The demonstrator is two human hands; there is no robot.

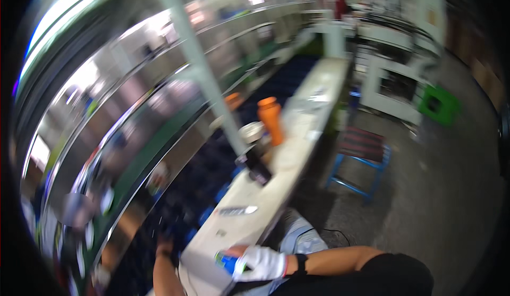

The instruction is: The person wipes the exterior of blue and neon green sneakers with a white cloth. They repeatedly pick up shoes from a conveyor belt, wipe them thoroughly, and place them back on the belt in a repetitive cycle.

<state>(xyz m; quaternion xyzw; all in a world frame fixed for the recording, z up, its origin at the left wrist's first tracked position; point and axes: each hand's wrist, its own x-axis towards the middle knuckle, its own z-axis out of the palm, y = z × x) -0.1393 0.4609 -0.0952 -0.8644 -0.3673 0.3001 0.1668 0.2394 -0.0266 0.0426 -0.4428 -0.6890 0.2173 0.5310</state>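
Observation:
My right hand (260, 263) wears a white glove, and a dark band circles its wrist. It is closed around a small blue and green object (227, 262) over the near end of the pale bench (239, 192); what kind of object it is cannot be made out. To the left, my bare left hand (164, 244) reaches over the dark strip (178, 203) beside the bench. Motion smears its fingers, so their pose does not show. A flat silver, blade-shaped item (237, 210) lies on the bench ahead of my right hand.
An orange bottle (271, 121), a pale round container (252, 132) and a dark cup-like object (256, 168) stand by a slanting post (199, 65). Right of the bench are a blue-framed stool (361, 146), a green crate (440, 106) and a white machine (396, 86). Blurred shelves line the left.

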